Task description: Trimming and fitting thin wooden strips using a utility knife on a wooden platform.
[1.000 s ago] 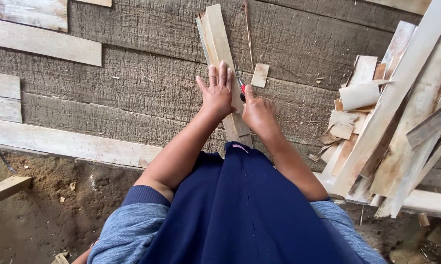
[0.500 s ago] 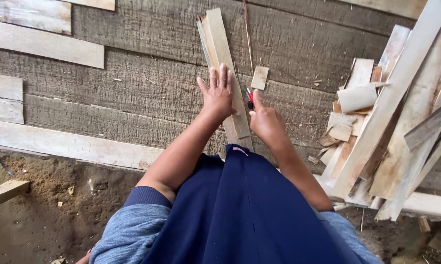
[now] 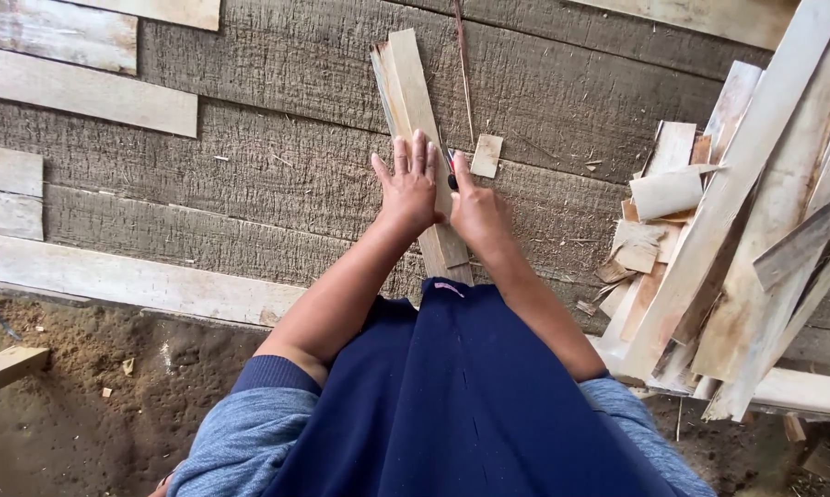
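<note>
Left hand [image 3: 411,189] lies flat on the wood strip [image 3: 413,101], which runs lengthwise away from the person; right hand [image 3: 475,212] grips a red-handled tool [image 3: 451,166].

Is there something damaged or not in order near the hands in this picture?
Yes. The wooden strips under the left hand look split and ragged at their far end. To the right, a pile of offcuts lies crisscrossed and untidy. A small wood chip lies loose beside the right hand.

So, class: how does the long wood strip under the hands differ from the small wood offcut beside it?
The long wood strip is narrow and stretches away from the person; the small wood offcut is short and stubby. The left hand presses flat on the strip, while the offcut lies untouched. Both are pale wood resting on the grey planks.
</note>
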